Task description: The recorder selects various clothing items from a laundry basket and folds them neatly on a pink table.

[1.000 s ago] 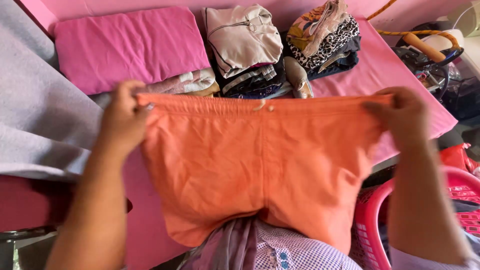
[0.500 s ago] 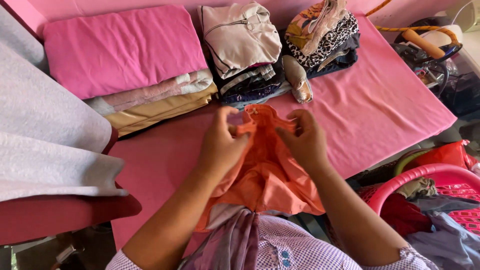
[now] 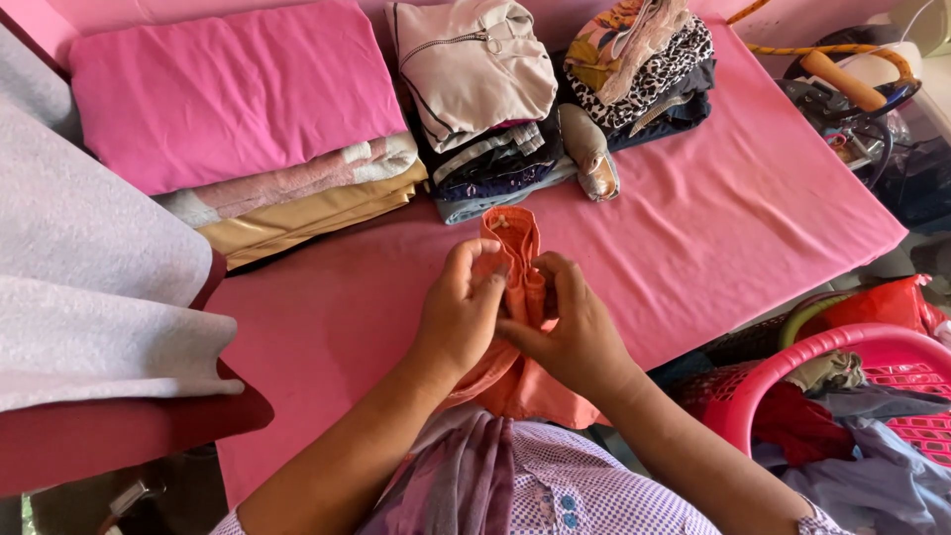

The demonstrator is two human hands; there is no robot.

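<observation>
Orange shorts (image 3: 515,248), folded in half lengthwise, hang between my two hands above a pink cloth-covered table (image 3: 753,218). My left hand (image 3: 461,312) grips the left side of the folded waistband. Against the right side presses my right hand (image 3: 575,327), fingers closed on the fabric. The lower part of the shorts drapes down toward my body.
Folded stacks line the table's far side: a pink blanket pile (image 3: 238,109), a beige jacket pile (image 3: 475,69) and a patterned pile (image 3: 644,59). A pink laundry basket (image 3: 842,396) with clothes stands at right. An iron (image 3: 852,89) rests at far right. Grey fabric (image 3: 89,277) lies at left.
The shorts, first spread wide between my hands, have been folded in half. Both hands came together at the middle and now pinch the narrow folded waistband.
</observation>
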